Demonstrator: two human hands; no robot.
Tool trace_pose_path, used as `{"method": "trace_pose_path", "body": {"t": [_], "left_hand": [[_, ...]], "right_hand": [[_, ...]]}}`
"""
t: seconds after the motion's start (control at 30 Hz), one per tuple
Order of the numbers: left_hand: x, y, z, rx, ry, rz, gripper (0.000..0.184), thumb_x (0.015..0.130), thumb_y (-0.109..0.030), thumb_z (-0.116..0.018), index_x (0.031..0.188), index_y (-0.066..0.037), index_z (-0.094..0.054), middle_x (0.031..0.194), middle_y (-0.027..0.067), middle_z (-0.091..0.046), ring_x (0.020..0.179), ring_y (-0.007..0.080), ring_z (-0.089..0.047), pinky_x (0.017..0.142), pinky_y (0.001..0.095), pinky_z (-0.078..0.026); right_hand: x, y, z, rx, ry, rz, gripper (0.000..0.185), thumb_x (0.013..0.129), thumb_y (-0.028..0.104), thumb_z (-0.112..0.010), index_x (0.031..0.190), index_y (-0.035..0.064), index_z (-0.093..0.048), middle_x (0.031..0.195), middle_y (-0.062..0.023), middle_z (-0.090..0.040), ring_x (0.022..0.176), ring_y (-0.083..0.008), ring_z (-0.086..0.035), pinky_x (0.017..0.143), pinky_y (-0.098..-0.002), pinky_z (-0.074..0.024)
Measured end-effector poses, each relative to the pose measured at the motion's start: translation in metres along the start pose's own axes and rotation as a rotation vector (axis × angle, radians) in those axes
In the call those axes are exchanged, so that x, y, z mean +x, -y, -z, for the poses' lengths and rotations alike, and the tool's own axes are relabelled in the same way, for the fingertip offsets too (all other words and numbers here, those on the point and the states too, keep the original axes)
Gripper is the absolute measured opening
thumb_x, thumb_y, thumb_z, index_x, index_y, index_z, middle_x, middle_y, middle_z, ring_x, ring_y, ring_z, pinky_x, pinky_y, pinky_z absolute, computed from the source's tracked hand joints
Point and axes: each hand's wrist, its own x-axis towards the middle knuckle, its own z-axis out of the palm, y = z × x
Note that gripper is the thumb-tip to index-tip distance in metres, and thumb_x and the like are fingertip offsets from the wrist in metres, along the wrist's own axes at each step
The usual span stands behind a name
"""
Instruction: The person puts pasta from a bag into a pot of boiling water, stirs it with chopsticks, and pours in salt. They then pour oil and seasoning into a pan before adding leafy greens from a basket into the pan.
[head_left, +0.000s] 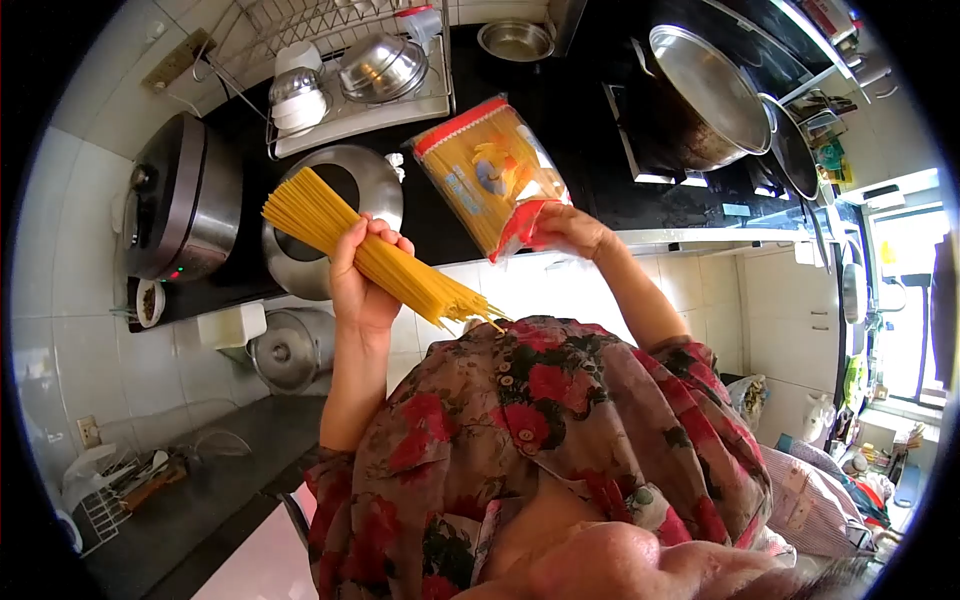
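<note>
A thick bundle of dry spaghetti [395, 275] is gripped in my left hand [365, 270], slanting from upper left to lower right above the counter's front edge. My right hand [570, 232] grips the red lower end of a clear plastic pasta packet [485, 165], which still has yellow pasta inside. The packet tilts over the black counter, to the right of the bundle. Behind the bundle lies a round steel basin [382, 190], partly hidden by the spaghetti.
A rice cooker [185, 200] stands at the left. A dish rack [360, 115] holds bowls at the back. A small metal bowl [515, 40] is behind the packet. On the stove at right are a large pot [705, 90] and a pan [792, 150].
</note>
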Motion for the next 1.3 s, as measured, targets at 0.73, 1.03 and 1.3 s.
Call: {"method": "trace_pose_path", "body": {"t": [0.73,1.03,1.3], "left_hand": [[0.018,-0.004,-0.002,0.08,-0.059,0.045,0.009,0.092,-0.014,-0.054,0.099,-0.01,-0.056,0.084,-0.0007,-0.058,0.078,0.0138,-0.057,0.078,0.0336,-0.048],[0.024,0.006,-0.004,0.131,-0.04,0.093,0.007,0.091,-0.014,-0.054,0.097,-0.01,-0.057,0.084,-0.0011,-0.06,0.078,0.0134,-0.058,0.078,0.0313,-0.048],[0.025,0.023,-0.011,0.174,-0.046,0.079,0.009,0.092,-0.016,-0.053,0.096,-0.009,-0.055,0.083,-0.0003,-0.057,0.075,0.0136,-0.052,0.076,0.0339,-0.045]], "right_hand": [[0.097,0.027,-0.015,-1.504,-0.612,-0.28,0.054,0.082,0.041,-0.06,0.117,0.0,-0.055,0.116,-0.0162,-0.06,0.105,-0.0269,-0.06,0.086,-0.0346,-0.0485],[0.058,0.042,-0.053,-1.613,-0.761,-0.022,0.04,0.083,0.023,-0.062,0.111,-0.0041,-0.054,0.103,-0.0202,-0.063,0.095,-0.0287,-0.065,0.078,-0.0329,-0.0526],[0.05,-0.014,0.013,-1.825,-0.24,0.355,0.015,0.074,0.01,-0.055,0.083,0.0086,-0.066,0.083,-0.0136,-0.064,0.077,-0.0261,-0.062,0.068,-0.0354,-0.0473]]}}
